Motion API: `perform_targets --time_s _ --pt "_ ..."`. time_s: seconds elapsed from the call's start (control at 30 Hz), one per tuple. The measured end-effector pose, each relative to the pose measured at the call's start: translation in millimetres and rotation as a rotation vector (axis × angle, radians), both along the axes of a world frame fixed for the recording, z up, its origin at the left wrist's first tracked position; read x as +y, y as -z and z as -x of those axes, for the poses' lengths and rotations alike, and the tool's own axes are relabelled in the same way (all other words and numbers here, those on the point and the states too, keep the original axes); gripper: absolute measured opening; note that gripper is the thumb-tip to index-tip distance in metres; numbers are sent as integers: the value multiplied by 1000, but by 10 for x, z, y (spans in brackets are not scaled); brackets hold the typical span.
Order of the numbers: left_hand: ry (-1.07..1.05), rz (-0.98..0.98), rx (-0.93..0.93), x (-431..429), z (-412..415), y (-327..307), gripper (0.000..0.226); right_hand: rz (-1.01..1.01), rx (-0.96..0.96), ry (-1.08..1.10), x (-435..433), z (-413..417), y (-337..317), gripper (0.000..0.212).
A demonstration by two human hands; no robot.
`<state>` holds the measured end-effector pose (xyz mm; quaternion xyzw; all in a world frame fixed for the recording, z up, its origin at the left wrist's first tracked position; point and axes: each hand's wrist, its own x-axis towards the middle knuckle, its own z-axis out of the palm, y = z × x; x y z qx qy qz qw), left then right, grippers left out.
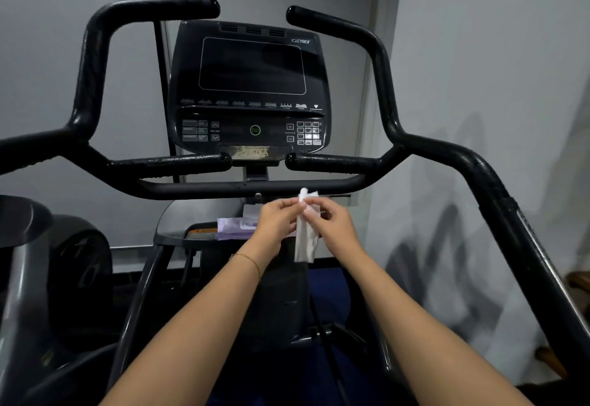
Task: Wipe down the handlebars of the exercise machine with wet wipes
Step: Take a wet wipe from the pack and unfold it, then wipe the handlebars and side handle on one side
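A white wet wipe (305,242) hangs folded between both hands, just below the machine's black crossbar (223,187). My left hand (277,222) pinches its upper part from the left, and my right hand (332,225) pinches it from the right. The left handlebar (92,64) and right handlebar (384,86) curve up on either side of the console (250,86). Two short inner grips (172,163) (335,163) sit under the console. A purple wipes pack (233,228), its lid open, lies on the shelf behind my left hand.
A grey wall stands close behind the machine. Another dark machine (48,262) sits at the left. The right side rail (510,214) slopes down towards me. A vertical black pole (159,70) runs behind the console.
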<state>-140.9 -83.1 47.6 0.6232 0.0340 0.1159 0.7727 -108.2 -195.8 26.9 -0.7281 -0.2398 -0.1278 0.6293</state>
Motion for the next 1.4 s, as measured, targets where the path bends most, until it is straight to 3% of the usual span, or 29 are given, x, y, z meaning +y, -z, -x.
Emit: perform_targets --time_s 0.1,0.23,0.33,0.4,0.53,0.67,0.8,0.93,1.03,1.13,1.23,1.33,1.4 --pt "-82 -95 -80 27 -40 -195 13 3 -76 89 -29 -63 -181 20" --pt "-428 -804 -227 282 -196 -478 25 55 -249 236 -152 -248 -513 16" --pt "-463 -1071 -340 416 -346 -623 36 24 -310 354 -198 -444 -736 17" --pt "-445 -1149 -366 411 -462 -683 38 67 -373 391 -147 -551 -852 18" --pt "-435 -1221 -398 322 -671 -637 39 220 -457 376 41 -698 -913 22" --pt "-484 -1269 -477 364 -752 -496 36 499 -576 467 85 -826 -686 25" --pt "-456 -1228 -535 442 -778 -473 35 635 -732 587 64 -883 -653 19" --pt "-475 -1176 -533 448 -774 -453 35 716 -902 533 86 -877 -629 28" --pt "-470 -1130 -515 435 -766 -468 34 688 -861 506 -41 -894 -601 27" --pt "-464 -1101 -485 427 -759 -489 34 718 -772 505 -14 -789 -770 11" --pt "-461 -1119 -471 436 -764 -499 35 755 -705 463 118 -692 -838 23" --pt "-451 -1140 -461 437 -766 -511 35 679 -764 473 75 -669 -769 22" --pt "-453 -1145 -449 425 -762 -520 34 709 -687 498 -1 -711 -783 23"
